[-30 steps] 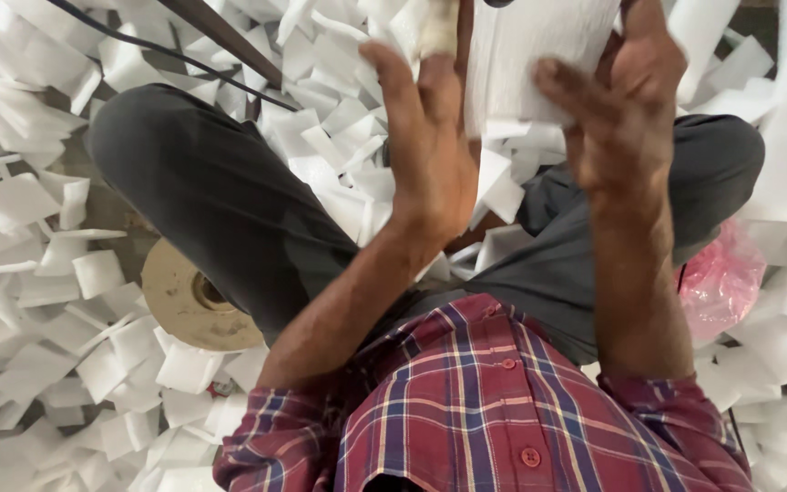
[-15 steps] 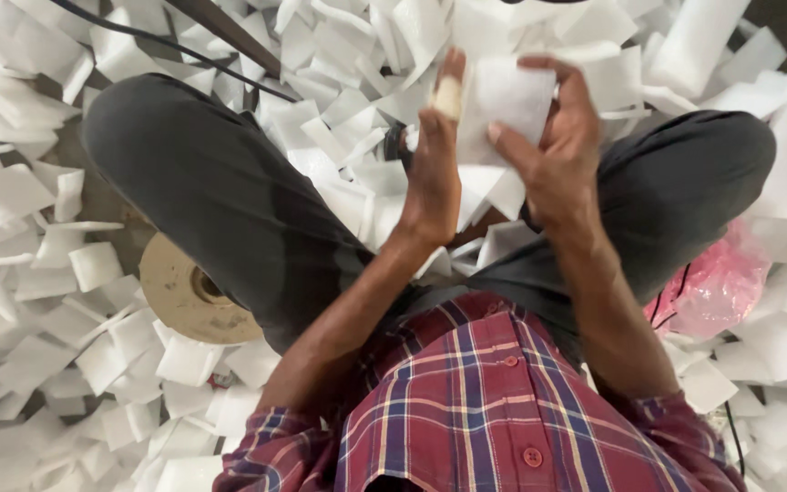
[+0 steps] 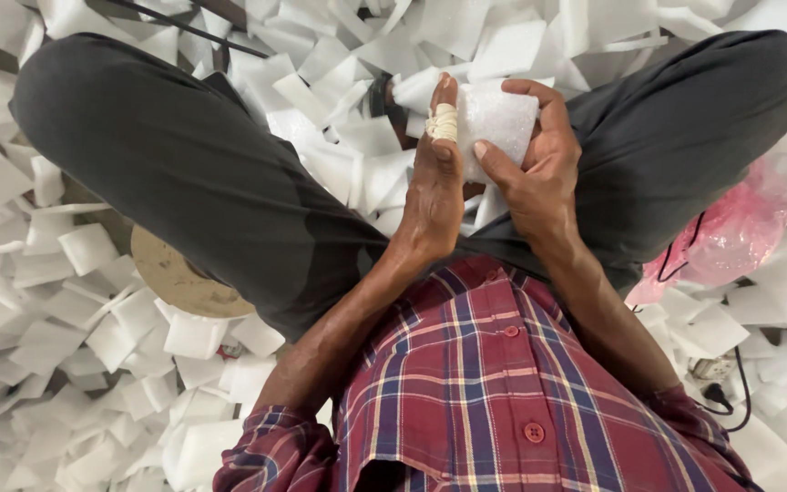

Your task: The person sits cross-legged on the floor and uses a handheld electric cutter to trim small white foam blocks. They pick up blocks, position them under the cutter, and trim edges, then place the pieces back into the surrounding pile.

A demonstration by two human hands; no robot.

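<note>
White foam piece (image 3: pixel 498 117) held above the lap, between the crossed legs, pinched from both sides. Lower edge hidden behind the palms; exact shape hard to make out. Right hand (image 3: pixel 539 178) wrapped around the right side, thumb laid across the front, grip closed on the foam. Left hand (image 3: pixel 434 196) pressed edge-on against the left side, a pale tape wrap (image 3: pixel 444 123) around one finger, fingertips mostly out of sight behind the foam. Below, dark grey trousers (image 3: pixel 193 173) and a red-and-blue plaid shirt (image 3: pixel 494 392), cut off at the bottom edge. All around on the floor, heaps of white foam offcuts (image 3: pixel 66 364). Under the left knee, a round tan disc (image 3: pixel 175 278), half covered. Right of the right knee, a crumpled pink plastic bag (image 3: pixel 730 237), a black cord (image 3: pixel 680 251) lying across it.
</note>
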